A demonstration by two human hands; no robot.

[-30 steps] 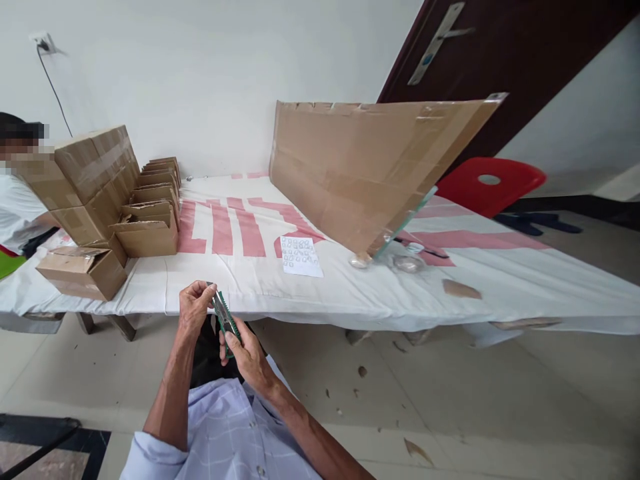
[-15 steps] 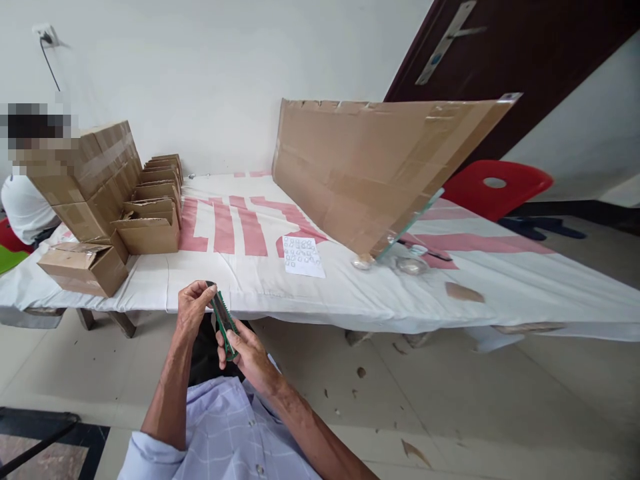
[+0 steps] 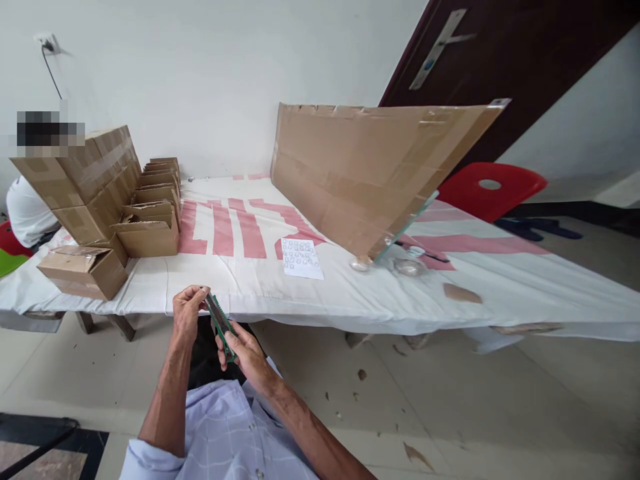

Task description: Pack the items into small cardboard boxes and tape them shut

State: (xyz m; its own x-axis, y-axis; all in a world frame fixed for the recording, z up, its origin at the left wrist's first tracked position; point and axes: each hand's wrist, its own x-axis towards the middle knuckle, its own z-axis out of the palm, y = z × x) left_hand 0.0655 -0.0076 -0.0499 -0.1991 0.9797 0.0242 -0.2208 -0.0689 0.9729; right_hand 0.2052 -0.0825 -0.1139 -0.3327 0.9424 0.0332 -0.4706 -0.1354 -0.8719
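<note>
Over my lap, at the table's front edge, both hands are on a green utility knife [image 3: 219,319] with a dark grey strip along its middle. The fingers of my right hand [image 3: 250,357] wrap round the lower part of its green body, the thumb lying on top. With thumb and fingertips, my left hand [image 3: 187,313] pinches the upper end of the dark strip, which sticks out past the green body. Whether this strip is the blade or its metal carrier is too small to tell. My left fingers partly hide its tip.
A white cloth with red markings covers the table [image 3: 240,290]. Cardboard boxes [image 3: 95,180] are stacked at left, several with raised flaps. A large cardboard sheet [image 3: 370,167] leans at centre right. A printed paper [image 3: 302,259] and tape rolls [image 3: 409,267] lie nearby. Someone sits behind the boxes.
My left hand has shifted slightly left and down, away from the green body. More of the dark strip now shows beyond the knife's upper end. The right hand keeps its grip.
</note>
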